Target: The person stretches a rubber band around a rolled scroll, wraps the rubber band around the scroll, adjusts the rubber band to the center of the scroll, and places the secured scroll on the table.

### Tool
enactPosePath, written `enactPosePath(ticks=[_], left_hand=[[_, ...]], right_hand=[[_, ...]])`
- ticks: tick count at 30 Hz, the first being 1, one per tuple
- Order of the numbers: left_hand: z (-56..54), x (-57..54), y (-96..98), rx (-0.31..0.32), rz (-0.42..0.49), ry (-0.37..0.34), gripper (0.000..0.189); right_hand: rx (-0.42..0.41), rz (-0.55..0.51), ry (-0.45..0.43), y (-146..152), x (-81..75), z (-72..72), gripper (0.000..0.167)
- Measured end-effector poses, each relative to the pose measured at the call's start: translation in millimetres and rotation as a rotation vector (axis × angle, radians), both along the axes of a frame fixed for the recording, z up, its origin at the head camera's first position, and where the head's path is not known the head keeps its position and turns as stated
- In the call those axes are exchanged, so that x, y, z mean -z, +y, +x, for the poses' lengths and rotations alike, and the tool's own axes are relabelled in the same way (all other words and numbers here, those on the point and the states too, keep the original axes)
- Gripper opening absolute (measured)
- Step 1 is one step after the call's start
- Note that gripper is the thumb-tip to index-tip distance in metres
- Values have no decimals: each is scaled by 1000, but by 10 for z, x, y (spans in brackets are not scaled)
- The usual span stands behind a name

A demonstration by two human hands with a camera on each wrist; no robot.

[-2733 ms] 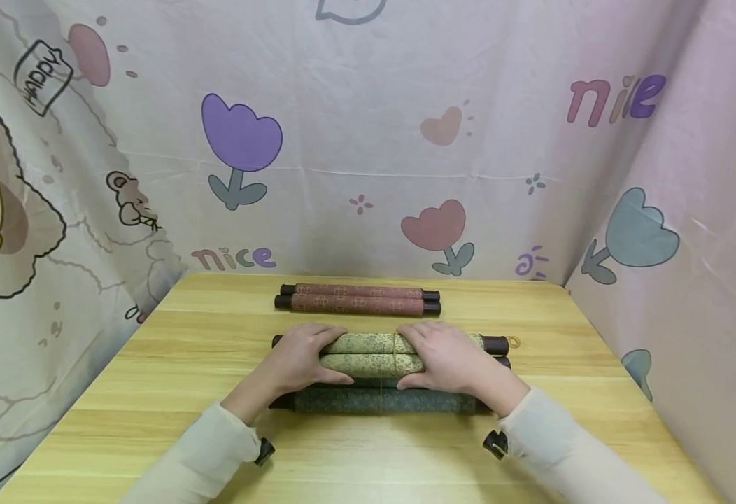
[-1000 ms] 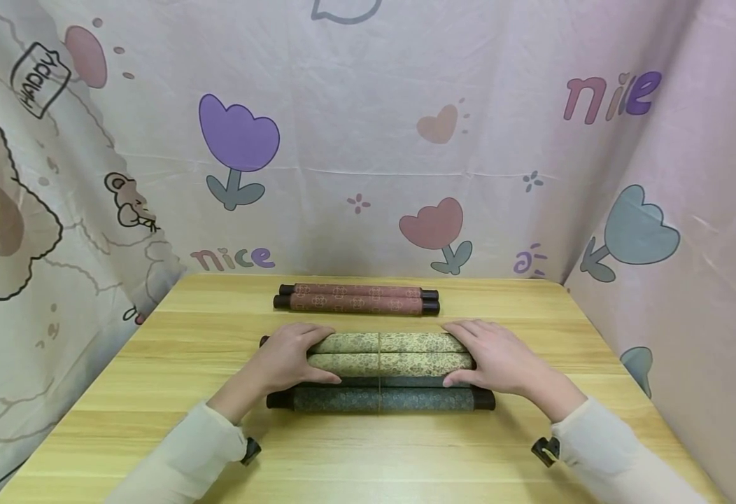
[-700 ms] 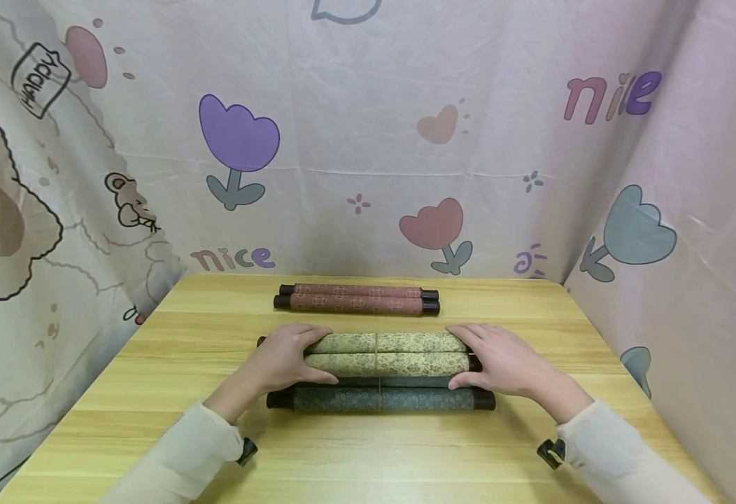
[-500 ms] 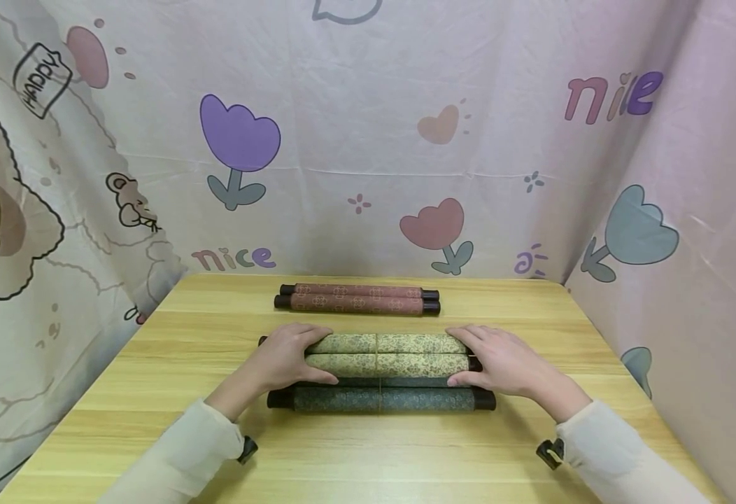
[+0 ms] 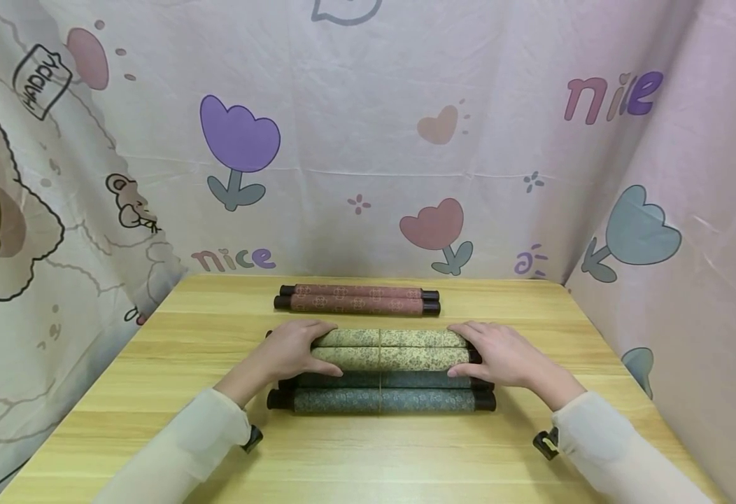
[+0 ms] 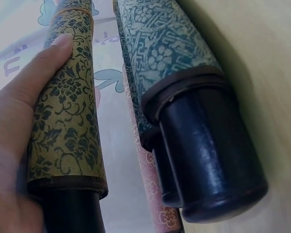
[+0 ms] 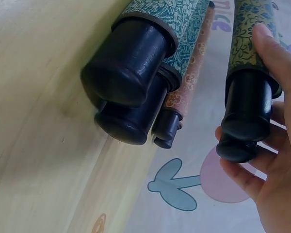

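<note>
Two yellow floral scroll rolls (image 5: 418, 358) lie side by side with a thin cord round their middle. My left hand (image 5: 292, 351) grips their left end, thumb along the near roll and fingers over the far one. My right hand (image 5: 500, 355) holds the right end the same way, near the dark end knobs. In both wrist views the yellow scroll (image 6: 68, 136) is raised, with a gap between it and the blue-green scroll (image 6: 157, 43). The blue-green scroll rolls (image 5: 425, 400), also corded, rest on the table just nearer than the yellow ones.
A pair of dark red patterned scroll rolls (image 5: 355, 303) with black ends lies farther back on the wooden table (image 5: 368, 455). Printed cloth (image 5: 343, 140) hangs behind the table and along both sides. Dark wrist cameras (image 5: 546, 444) sit at both cuffs.
My right hand has moved right along the yellow scroll to its end. The yellow scroll has shifted left, then up and away from the blue-green scroll, whose far roll shows more now.
</note>
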State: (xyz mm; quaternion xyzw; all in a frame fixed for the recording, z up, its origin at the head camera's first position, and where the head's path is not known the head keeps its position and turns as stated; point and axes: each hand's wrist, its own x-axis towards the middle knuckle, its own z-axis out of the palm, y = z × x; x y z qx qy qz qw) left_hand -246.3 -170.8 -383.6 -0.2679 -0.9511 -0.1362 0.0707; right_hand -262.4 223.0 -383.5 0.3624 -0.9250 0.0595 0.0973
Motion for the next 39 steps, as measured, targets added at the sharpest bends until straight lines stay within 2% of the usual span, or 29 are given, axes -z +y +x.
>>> enactPosePath(ticks=[7,12,19,27,33,39], left_hand=[[-111,-6,26,-15,-42,-1,91],[-174,-4,32,-43,-39,-50,92],[-261,31,53,-61,-25,-101,94],[-386,120,75,-21,-28,-142,94],[-460,210,72,-1,-4,-210,94],[-520,280,59,18,-55,-240,91]], right_hand=[[15,-24,-50,11,-5,-90,87],[31,-32,-89,9,-25,-153,88],[57,-55,-146,10,31,-241,87],[52,-82,-206,9,135,-342,83],[41,-78,-250,-8,224,-398,81],[35,-79,-298,-47,271,-420,79]])
